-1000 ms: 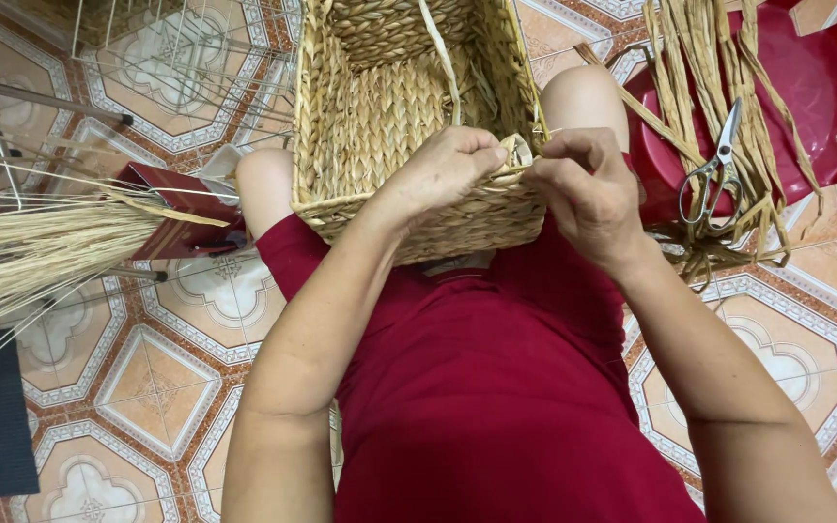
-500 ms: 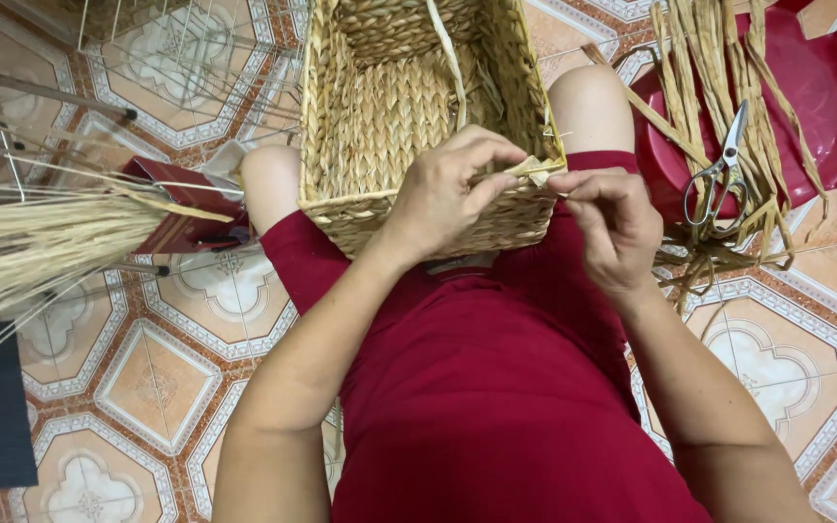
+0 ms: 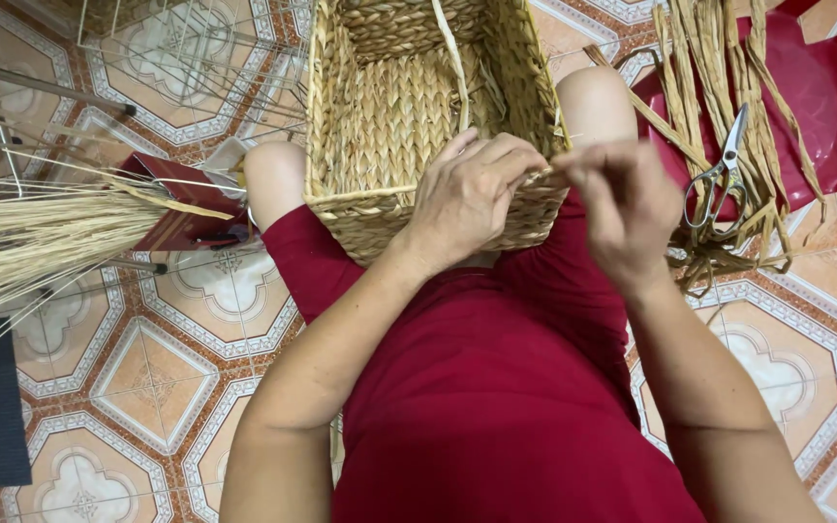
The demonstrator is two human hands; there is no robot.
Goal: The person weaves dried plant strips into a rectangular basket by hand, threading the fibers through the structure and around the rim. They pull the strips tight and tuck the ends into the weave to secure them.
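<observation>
A rectangular woven straw basket [image 3: 380,107] rests on my lap, its opening facing up. My left hand [image 3: 472,194] lies over the basket's near right rim, fingers curled on the weave. Just right of it, my right hand [image 3: 622,208] pinches a thin straw strand [image 3: 556,174] that runs from the rim corner. One loose strand [image 3: 452,63] hangs down inside the basket. I wear red clothing, and both knees show on either side of the basket.
A red plastic stool [image 3: 816,107] at the right holds a pile of flat straw strips [image 3: 719,58] and metal scissors [image 3: 719,174]. A bundle of dry straw [image 3: 41,232] lies at the left over a red box [image 3: 181,208]. A wire frame [image 3: 176,48] stands on the patterned tile floor.
My right hand has drawn back to the right from the basket rim, pulling the strand. The left hand stays on the rim corner. The view has shifted slightly.
</observation>
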